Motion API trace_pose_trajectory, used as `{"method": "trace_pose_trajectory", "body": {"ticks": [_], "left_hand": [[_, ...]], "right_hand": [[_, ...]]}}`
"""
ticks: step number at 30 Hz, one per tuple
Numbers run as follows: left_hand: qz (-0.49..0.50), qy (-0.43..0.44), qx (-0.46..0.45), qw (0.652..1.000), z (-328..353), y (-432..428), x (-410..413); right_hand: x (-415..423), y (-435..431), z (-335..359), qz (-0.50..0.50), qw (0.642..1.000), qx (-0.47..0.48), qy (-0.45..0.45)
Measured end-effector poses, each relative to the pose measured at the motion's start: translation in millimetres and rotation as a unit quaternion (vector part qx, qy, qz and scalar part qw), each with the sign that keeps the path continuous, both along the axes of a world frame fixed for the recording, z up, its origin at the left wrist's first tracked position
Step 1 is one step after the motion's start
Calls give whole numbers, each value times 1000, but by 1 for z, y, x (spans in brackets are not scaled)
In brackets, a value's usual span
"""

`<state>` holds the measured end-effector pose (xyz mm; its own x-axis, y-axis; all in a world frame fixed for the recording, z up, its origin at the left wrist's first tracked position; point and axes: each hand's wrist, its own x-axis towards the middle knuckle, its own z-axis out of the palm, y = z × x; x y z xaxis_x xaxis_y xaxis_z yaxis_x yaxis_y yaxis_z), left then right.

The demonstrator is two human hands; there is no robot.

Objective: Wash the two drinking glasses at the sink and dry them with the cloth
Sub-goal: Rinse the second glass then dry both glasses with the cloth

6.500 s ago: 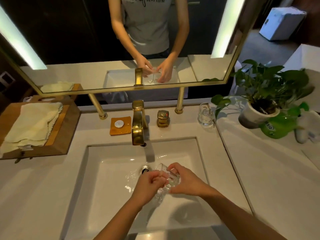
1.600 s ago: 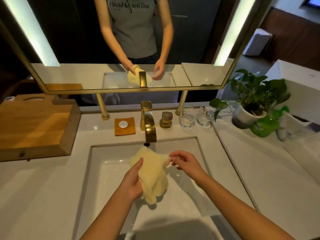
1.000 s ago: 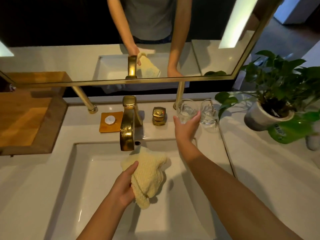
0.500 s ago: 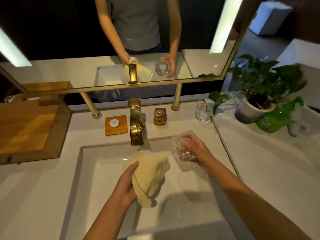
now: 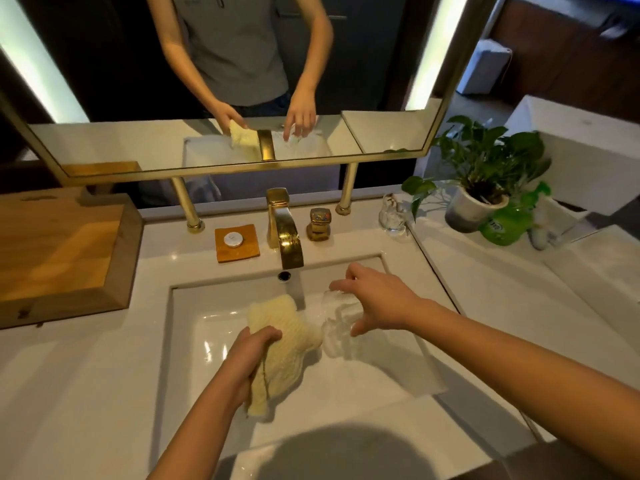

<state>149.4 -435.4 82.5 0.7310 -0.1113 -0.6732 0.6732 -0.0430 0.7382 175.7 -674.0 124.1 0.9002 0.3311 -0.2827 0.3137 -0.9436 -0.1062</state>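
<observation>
Over the white sink basin (image 5: 194,341), my left hand (image 5: 251,355) grips a pale yellow cloth (image 5: 280,348) that hangs bunched from it. My right hand (image 5: 377,303) holds a clear drinking glass (image 5: 337,323) from above, mouth tilted down, just right of the cloth and almost touching it. A second clear glass (image 5: 393,214) stands upright on the counter at the back right, beside the plant. The gold faucet (image 5: 285,233) rises behind the basin; no water runs from it.
A wooden tray (image 5: 59,251) sits on the counter at left. An orange soap dish (image 5: 237,242) and gold tap handle (image 5: 319,224) flank the faucet. A potted plant (image 5: 485,188) and green bottle (image 5: 505,223) stand at right. A mirror (image 5: 221,81) hangs above.
My right hand reached to the back right, picked one glass off the counter, brought it over the basin and turned it mouth down next to the cloth. My left hand kept hold of the cloth.
</observation>
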Motion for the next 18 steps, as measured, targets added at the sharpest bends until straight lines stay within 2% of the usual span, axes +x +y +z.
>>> {"method": "trace_pose_trajectory", "body": {"ticks": [5, 8, 12, 14, 16, 18], "left_hand": [[-25, -64, -84, 994, 26, 8, -10], [-36, -119, -84, 989, 36, 11, -15], [-145, -229, -3, 963, 45, 10, -20], [-208, -279, 39, 937, 44, 6, -19], [-251, -314, 90, 911, 42, 1, -20], [-245, -331, 139, 901, 44, -5, -19]], "right_hand": [[1, 36, 1, -14, 978, 196, 74], [0, 49, -3, -54, 918, 371, 129], [1, 60, -3, -74, 853, 468, 218], [6, 59, -5, -104, 805, 498, 305], [9, 54, -11, -132, 736, 518, 415], [9, 50, -18, -145, 669, 530, 500]]}}
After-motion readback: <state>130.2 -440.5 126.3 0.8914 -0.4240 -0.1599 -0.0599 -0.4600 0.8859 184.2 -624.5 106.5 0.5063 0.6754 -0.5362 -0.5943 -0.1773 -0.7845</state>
